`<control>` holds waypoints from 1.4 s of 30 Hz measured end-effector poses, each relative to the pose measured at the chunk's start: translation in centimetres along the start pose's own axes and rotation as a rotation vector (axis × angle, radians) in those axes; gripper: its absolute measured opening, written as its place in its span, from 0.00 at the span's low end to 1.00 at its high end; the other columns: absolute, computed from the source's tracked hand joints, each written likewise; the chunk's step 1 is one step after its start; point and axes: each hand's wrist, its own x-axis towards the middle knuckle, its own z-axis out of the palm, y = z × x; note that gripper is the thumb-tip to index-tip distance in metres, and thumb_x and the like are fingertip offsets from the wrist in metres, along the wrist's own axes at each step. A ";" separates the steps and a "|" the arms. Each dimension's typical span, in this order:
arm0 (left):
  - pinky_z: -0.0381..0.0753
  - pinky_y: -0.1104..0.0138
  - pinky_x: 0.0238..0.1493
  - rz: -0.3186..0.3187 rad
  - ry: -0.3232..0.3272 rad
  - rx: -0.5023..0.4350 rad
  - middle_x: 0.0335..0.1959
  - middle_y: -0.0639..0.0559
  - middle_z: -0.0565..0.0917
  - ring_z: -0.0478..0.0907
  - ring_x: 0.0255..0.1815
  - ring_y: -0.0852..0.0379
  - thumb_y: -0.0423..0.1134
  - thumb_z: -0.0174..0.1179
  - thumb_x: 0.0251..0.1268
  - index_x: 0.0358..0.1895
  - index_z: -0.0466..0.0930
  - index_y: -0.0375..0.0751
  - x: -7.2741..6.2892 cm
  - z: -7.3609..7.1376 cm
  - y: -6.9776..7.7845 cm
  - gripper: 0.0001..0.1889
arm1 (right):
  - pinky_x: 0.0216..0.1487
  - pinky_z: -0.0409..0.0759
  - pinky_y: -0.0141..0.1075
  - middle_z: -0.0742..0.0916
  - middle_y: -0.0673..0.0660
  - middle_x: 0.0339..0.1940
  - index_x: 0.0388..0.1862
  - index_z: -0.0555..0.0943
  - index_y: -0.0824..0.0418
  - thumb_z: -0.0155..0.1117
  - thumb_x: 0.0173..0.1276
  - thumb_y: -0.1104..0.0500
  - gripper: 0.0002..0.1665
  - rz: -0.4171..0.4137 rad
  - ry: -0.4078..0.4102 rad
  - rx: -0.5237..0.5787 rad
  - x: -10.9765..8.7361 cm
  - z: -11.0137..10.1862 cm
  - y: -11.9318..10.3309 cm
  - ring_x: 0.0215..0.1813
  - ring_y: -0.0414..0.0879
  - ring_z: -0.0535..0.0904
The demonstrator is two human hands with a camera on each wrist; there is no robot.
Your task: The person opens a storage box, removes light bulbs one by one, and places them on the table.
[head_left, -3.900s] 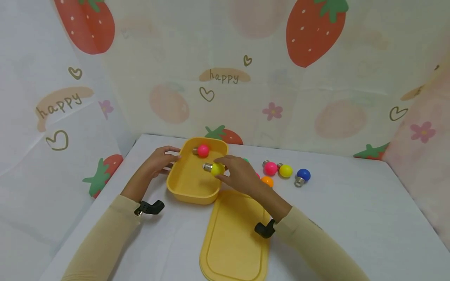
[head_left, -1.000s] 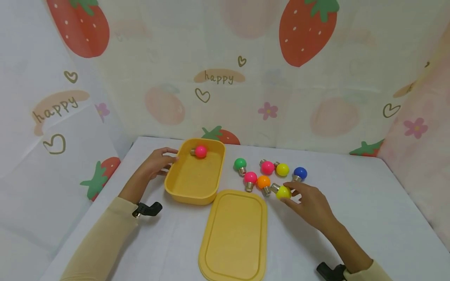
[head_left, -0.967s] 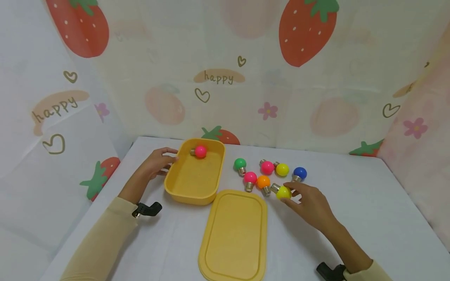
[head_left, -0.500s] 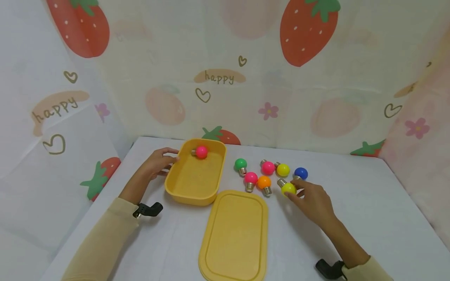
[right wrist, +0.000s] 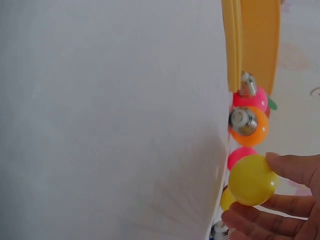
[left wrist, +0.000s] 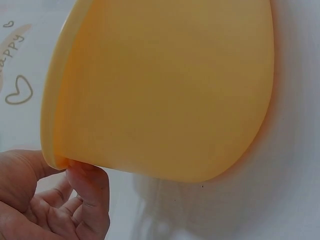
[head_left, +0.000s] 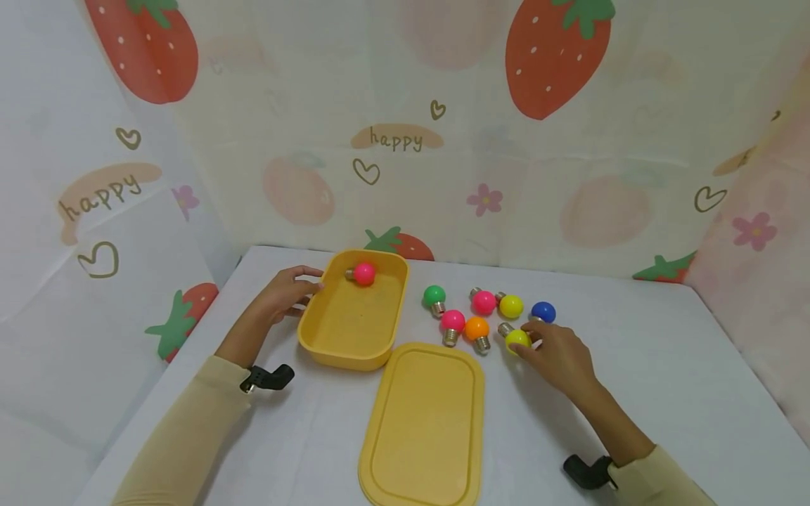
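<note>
My right hand (head_left: 560, 355) pinches a yellow light bulb (head_left: 517, 341) by its round globe, thumb on one side and fingers on the other. The bulb's metal screw base tilts up and to the left. In the right wrist view, the yellow globe (right wrist: 253, 180) sits between thumb and fingertips, hiding its base. My left hand (head_left: 286, 295) holds the left rim of a yellow plastic box (head_left: 344, 362); the left wrist view has thumb and finger at the rim's edge. A pink bulb (head_left: 363, 274) lies inside the box near its far end.
Right of the box lie a green bulb (head_left: 434, 296), two pink bulbs (head_left: 452, 322), an orange bulb (head_left: 477, 329), another yellow bulb (head_left: 511, 306) and a blue bulb (head_left: 543, 312). The flat yellow lid (head_left: 422, 425) lies on the white table in front of the box.
Earlier the right hand held the yellow bulb over the box; it has since moved right, beside the loose bulbs. Lately the bulb has turned slightly in the fingers. The left hand stays at the box.
</note>
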 end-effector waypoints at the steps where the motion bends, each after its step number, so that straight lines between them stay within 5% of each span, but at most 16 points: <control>1: 0.85 0.65 0.41 -0.001 0.000 -0.001 0.58 0.40 0.79 0.80 0.45 0.48 0.46 0.61 0.74 0.72 0.69 0.46 0.0 0.0 0.0 0.27 | 0.29 0.82 0.37 0.88 0.60 0.40 0.54 0.84 0.65 0.75 0.63 0.49 0.27 0.006 -0.007 0.001 0.1 0.0 0.0 0.39 0.53 0.82; 11: 0.86 0.64 0.42 -0.014 -0.008 -0.006 0.59 0.40 0.78 0.80 0.47 0.47 0.46 0.61 0.74 0.72 0.69 0.47 0.0 0.0 0.1 0.27 | 0.28 0.78 0.36 0.88 0.61 0.41 0.56 0.84 0.65 0.73 0.64 0.48 0.28 0.057 -0.054 0.013 0.9 0.3 -0.2 0.37 0.51 0.79; 27: 0.85 0.64 0.43 -0.027 -0.009 -0.005 0.60 0.40 0.78 0.80 0.48 0.47 0.46 0.61 0.74 0.72 0.68 0.47 -0.1 0.1 0.3 0.27 | 0.26 0.81 0.36 0.89 0.63 0.40 0.55 0.83 0.67 0.73 0.65 0.49 0.27 0.013 -0.030 -0.003 1.0 0.2 -0.5 0.38 0.53 0.83; 36: 0.85 0.63 0.45 -0.027 -0.014 0.001 0.61 0.40 0.77 0.79 0.50 0.46 0.47 0.61 0.74 0.72 0.68 0.47 -0.1 0.2 0.2 0.27 | 0.31 0.85 0.41 0.89 0.64 0.44 0.57 0.83 0.67 0.71 0.67 0.50 0.27 0.040 0.006 -0.050 0.2 -1.5 -1.4 0.40 0.55 0.83; 42: 0.85 0.63 0.46 -0.028 -0.016 0.004 0.63 0.40 0.77 0.79 0.51 0.46 0.47 0.60 0.74 0.73 0.67 0.47 -0.1 0.4 0.4 0.28 | 0.29 0.85 0.41 0.89 0.65 0.45 0.58 0.82 0.68 0.70 0.68 0.51 0.26 -0.027 0.050 -0.042 0.5 -3.0 -2.5 0.42 0.58 0.85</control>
